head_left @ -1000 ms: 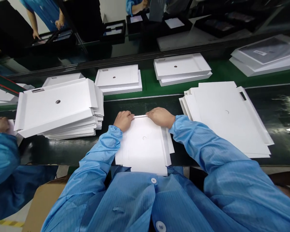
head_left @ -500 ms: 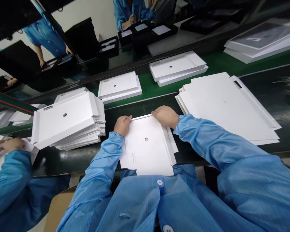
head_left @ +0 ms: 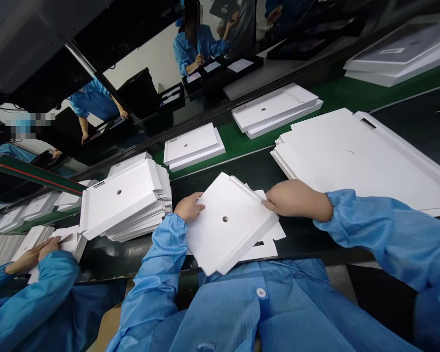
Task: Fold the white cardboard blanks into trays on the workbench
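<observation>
I hold a white folded card tray (head_left: 227, 230) with a small round hole, lifted and tilted above the dark table. My left hand (head_left: 189, 207) grips its left edge with fingers curled. My right hand (head_left: 297, 199) is closed on its right edge. Beneath it lies another flat white card sheet (head_left: 267, 244). A tall stack of folded trays (head_left: 126, 203) sits to the left of my left hand. A stack of flat, unfolded white blanks (head_left: 355, 156) lies to the right, past my right hand.
Folded trays (head_left: 194, 145) (head_left: 275, 110) ride the green belt (head_left: 238, 134) behind the table. A co-worker's hand (head_left: 36, 252) in a blue sleeve handles white card at the left. Other people in blue stand beyond the belt by black trays (head_left: 220, 68).
The card was flat on the table while I pressed its far edge. Now it is lifted, turned and tilted between both hands. The view has swung leftward.
</observation>
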`<state>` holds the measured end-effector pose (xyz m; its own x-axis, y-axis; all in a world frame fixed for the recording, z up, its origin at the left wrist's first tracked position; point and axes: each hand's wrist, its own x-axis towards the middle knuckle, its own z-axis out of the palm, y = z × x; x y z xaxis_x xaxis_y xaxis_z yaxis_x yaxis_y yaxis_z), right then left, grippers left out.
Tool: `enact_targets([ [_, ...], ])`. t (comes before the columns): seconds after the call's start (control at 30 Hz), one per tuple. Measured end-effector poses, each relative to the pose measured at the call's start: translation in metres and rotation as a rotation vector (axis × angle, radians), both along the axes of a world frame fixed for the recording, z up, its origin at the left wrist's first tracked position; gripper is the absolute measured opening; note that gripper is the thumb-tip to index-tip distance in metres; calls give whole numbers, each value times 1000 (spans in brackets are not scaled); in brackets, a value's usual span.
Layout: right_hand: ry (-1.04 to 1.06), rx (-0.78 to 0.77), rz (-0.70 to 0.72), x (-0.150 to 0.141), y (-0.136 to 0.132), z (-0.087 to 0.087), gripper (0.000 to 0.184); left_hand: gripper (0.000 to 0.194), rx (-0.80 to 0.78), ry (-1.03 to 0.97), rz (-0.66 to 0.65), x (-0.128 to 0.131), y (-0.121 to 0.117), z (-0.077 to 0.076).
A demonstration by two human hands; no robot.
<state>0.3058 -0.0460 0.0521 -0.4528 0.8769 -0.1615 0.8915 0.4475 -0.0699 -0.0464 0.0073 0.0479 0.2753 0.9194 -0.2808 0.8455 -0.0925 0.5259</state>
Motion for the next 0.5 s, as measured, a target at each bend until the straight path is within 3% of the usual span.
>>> enact_targets([
  [0.1,77,-37,42,-12,-5,4,48,45,-35,229,-84,6,14,9],
  [0.2,259,68,-13,-26,10,-1,39,40,-17,220,-176,17,17,7],
  [0.27,369,88,-48,-33,27,-7,47,39,21,199,-211,21,15,3],
  [0.4,503,-132,-91,-39,58,-18,59,38,65,185,-198,18,8,-2],
  [0.5,511,-284,-70,-40,69,-22,46,35,70,195,-193,12,0,-6],
])
